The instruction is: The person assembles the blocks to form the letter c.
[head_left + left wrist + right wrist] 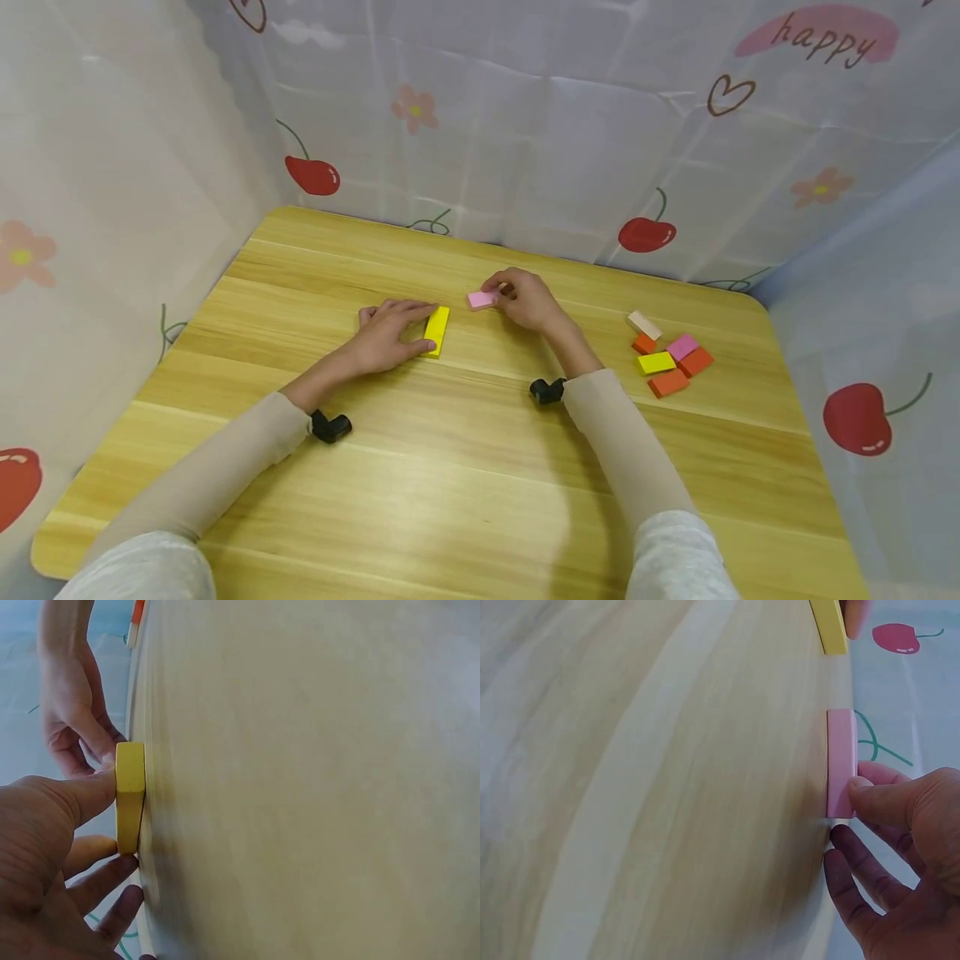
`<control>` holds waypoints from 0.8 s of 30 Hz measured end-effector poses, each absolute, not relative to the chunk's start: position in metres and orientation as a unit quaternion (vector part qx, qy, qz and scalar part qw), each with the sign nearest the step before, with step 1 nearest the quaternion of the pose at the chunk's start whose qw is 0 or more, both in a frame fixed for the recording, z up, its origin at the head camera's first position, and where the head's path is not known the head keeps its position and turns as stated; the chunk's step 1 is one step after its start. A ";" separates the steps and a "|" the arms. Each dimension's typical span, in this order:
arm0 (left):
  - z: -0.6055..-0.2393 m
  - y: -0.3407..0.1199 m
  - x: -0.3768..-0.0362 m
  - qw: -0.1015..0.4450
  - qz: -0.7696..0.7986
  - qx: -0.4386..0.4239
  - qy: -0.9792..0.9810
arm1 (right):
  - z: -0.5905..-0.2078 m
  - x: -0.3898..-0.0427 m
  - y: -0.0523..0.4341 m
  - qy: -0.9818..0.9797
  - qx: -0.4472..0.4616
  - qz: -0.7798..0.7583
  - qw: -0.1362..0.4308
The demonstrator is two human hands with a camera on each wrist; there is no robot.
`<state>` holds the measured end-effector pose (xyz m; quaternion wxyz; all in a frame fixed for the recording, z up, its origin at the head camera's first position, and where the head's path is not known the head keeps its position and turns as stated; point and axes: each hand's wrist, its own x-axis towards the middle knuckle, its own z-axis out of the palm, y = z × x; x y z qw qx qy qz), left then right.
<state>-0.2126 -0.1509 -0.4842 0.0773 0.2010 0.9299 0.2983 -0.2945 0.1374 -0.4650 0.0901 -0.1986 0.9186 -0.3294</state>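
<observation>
In the head view my left hand (384,337) lies at the left of a long yellow block (438,332), thumb at its near end and index finger at its far end. The left wrist view shows this yellow block (130,796) flat on the wood, held between thumb and finger, the other fingers spread on the table. To the right, my right hand (527,300) pinches a small pink block (480,300) by its right end. Seen from the right wrist, the pink block (841,761) lies low at the tabletop, apart from the yellow one.
On the right of the wooden table (450,483) lies a loose group of blocks: a plain wood one (644,325), a pink one (683,347), a yellow one (656,363) and several orange ones (668,383). A printed curtain (510,142) hangs behind the table's far edge.
</observation>
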 end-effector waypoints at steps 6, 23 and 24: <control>-0.483 -0.151 -0.213 0.080 0.298 0.203 0.930 | -0.466 -0.296 0.131 0.919 -0.198 -0.328 0.093; -0.488 -0.153 -0.216 0.077 0.306 0.204 0.927 | -0.464 -0.303 0.114 0.912 -0.217 -0.332 0.105; -0.488 -0.153 -0.216 0.077 0.306 0.205 0.926 | -0.465 -0.303 0.114 0.912 -0.218 -0.332 0.106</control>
